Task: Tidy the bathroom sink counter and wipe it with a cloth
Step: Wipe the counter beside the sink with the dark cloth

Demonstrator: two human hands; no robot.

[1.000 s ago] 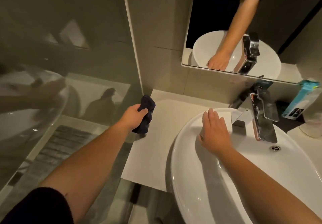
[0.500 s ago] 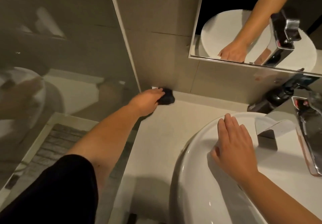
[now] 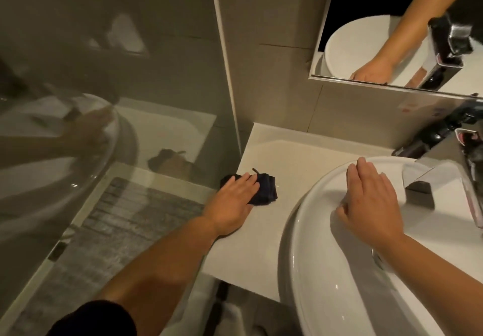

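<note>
1. The left hand [image 3: 234,199] lies palm-down on the pale table [image 3: 264,233], fingers stretched out nearly flat and close together, pressing on a dark cloth [image 3: 262,189].
2. Its grip is open: the fingers rest on top of the cloth and do not curl around it.
3. The cloth sits crumpled on the table near its left edge, just beside the glass panel [image 3: 109,131], with most of its bulk showing beyond the fingertips and a small dark bit showing to the left of the hand.
4. The right hand [image 3: 371,199] rests flat on the rim of the white sink [image 3: 308,252], fingers straight and together, holding nothing.
5. Its thumb seems to hook over the inner edge of the rim, though shadow makes that hard to confirm.
6. A chrome tap [image 3: 444,178] stands just to the right of the right hand, and a mirror [image 3: 392,35] above reflects the sink and arm.
</note>
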